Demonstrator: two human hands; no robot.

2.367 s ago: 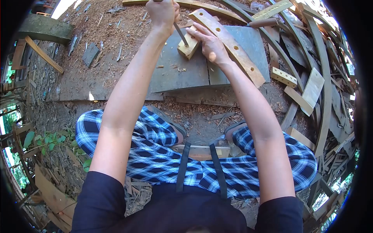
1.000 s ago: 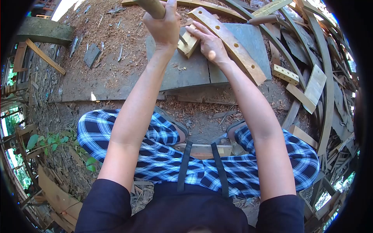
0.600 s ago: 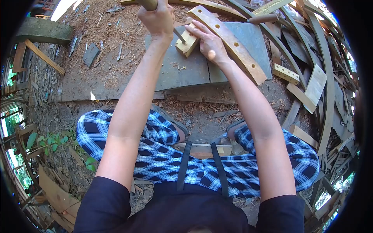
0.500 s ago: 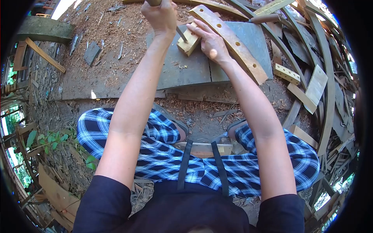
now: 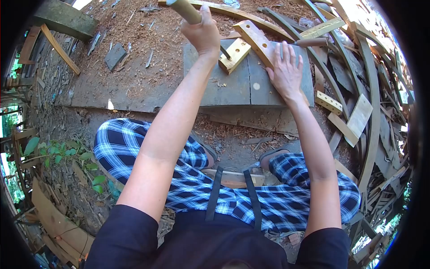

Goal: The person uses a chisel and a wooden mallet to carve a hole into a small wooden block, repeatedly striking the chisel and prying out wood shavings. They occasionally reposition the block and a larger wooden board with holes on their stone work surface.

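A seated person in blue plaid trousers [image 5: 148, 152] works over a grey board [image 5: 233, 85] laid on ground strewn with sawdust and shavings. At far left, green leaves [image 5: 58, 154] grow beside scrap planks, and a small grey offcut [image 5: 115, 55] lies in the sawdust.

The left hand [image 5: 204, 33] is closed in a fist around a wooden handle [image 5: 186, 9] — a tool whose metal shank [image 5: 225, 51] runs down from under the fist to a small pale wood block [image 5: 235, 54]. The block rests on the grey board, near its far edge, with the shank's tip touching it.

Just right of the block, a long pale strip with drilled holes [image 5: 257, 38] lies slanted across the board. The right hand [image 5: 286, 71] lies flat with fingers spread and open, palm down on the board and over the strip's lower part — gripping nothing.

Farther right, a short block with holes [image 5: 329, 102] lies on the ground among curved wooden slats [image 5: 371, 103] and flat offcuts piled to the frame's edge.
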